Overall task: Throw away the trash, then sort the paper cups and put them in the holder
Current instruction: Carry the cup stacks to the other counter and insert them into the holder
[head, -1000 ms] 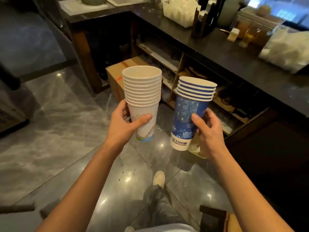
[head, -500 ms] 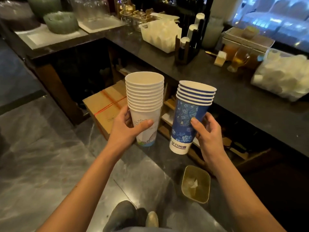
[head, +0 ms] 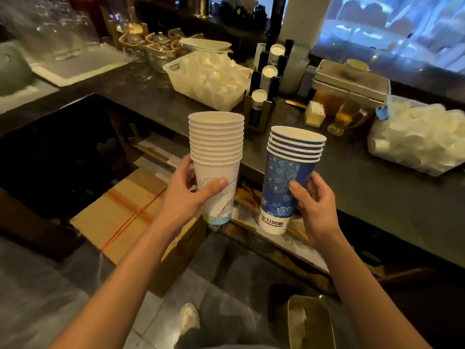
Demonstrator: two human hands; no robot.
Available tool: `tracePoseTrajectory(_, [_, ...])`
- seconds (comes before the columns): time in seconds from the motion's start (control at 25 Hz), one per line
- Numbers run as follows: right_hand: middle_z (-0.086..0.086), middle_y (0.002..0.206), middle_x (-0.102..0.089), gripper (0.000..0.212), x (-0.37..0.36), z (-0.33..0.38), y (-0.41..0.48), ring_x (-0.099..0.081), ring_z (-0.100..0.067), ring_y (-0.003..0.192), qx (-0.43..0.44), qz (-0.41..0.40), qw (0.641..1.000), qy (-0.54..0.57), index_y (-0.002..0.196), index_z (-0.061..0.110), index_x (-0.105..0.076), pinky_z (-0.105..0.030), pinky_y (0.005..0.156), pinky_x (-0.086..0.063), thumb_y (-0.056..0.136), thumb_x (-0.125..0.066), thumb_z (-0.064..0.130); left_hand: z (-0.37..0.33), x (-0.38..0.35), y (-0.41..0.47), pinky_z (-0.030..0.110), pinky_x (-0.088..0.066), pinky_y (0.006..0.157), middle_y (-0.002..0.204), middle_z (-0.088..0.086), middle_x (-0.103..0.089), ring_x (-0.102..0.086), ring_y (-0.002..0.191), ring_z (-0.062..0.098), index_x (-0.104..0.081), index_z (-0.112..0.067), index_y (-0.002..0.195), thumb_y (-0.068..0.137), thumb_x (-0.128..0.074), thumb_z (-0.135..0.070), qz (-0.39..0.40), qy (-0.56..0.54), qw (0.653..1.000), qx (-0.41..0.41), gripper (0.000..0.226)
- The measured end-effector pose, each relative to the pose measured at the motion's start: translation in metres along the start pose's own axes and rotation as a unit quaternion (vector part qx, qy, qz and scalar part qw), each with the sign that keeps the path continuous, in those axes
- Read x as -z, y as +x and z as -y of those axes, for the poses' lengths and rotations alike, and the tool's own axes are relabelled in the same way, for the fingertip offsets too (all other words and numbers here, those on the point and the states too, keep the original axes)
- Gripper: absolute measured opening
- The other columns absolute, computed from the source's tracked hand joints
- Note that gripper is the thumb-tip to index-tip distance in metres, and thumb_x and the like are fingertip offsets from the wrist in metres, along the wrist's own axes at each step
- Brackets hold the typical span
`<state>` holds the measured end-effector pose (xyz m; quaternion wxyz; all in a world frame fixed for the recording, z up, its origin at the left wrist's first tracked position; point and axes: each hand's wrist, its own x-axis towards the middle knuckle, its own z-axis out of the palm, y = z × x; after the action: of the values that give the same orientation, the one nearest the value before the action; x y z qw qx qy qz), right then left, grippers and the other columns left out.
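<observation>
My left hand [head: 187,195] grips a stack of several white paper cups [head: 216,144], held upright. My right hand [head: 314,202] holds a shorter stack of several blue patterned cups [head: 289,177], tilted slightly to the right. Both stacks hover in front of the dark counter [head: 364,177]. Behind them on the counter stands a black stepped cup holder [head: 261,96] with white-topped cup stacks in its slots. On the floor at the lower right sits a small bin [head: 324,321] with crumpled paper inside.
A white basket of small cups [head: 208,81] and a clear bag of white lids [head: 417,137] flank the holder. A glass mug [head: 347,117], a toothpick box [head: 314,113] and stacked trays [head: 352,81] stand nearby. A taped cardboard box [head: 125,212] lies under the counter.
My view has risen and moved closer to the counter, bringing the cup holder and the bin into sight. Both hands keep the same grip on their stacks.
</observation>
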<state>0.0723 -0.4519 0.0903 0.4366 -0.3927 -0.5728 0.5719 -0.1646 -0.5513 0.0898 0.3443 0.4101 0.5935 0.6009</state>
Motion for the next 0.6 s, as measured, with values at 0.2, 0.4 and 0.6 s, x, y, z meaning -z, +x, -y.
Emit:
tracePoseTrajectory(0.2, [0.005, 0.123, -0.068, 0.064, -0.024, -0.005, 0.071, -0.065, -0.015, 0.113, -0.006, -0.034, 0.999, -0.005, 0.127, 0.022, -0.056, -0.033, 0.089, -0.056, 0.071, -0.077, 0.046, 0.009, 0.016, 0.098, 0.022, -0.056, 0.081, 0.131, -0.022, -0.059, -0.062, 0.113, 0.002, -0.013, -0.052, 0.149, 0.073, -0.081, -0.045, 0.062, -0.019, 0.998, -0.002, 0.102])
tracePoseTrajectory(0.4, [0.004, 0.127, -0.066, 0.074, -0.016, -0.016, 0.141, -0.063, -0.016, 0.116, -0.02, -0.057, 0.998, -0.02, 0.131, 0.023, -0.056, -0.046, 0.097, -0.052, 0.068, -0.08, 0.054, 0.019, 0.009, 0.176, 0.018, -0.056, 0.071, 0.132, -0.032, -0.049, -0.061, 0.106, -0.007, -0.011, -0.058, 0.147, 0.075, -0.079, -0.048, 0.108, -0.046, 0.993, 0.019, 0.1])
tracePoseTrajectory(0.6, [0.005, 0.127, -0.066, 0.069, 0.011, -0.023, 0.223, -0.061, -0.016, 0.119, -0.015, -0.039, 0.999, -0.021, 0.13, 0.024, -0.056, -0.047, 0.1, -0.05, 0.069, -0.076, 0.051, 0.021, -0.016, 0.252, 0.027, -0.059, 0.067, 0.123, -0.015, -0.066, -0.069, 0.103, 0.007, -0.02, -0.06, 0.143, 0.071, -0.075, -0.054, 0.138, -0.027, 0.988, 0.06, 0.091])
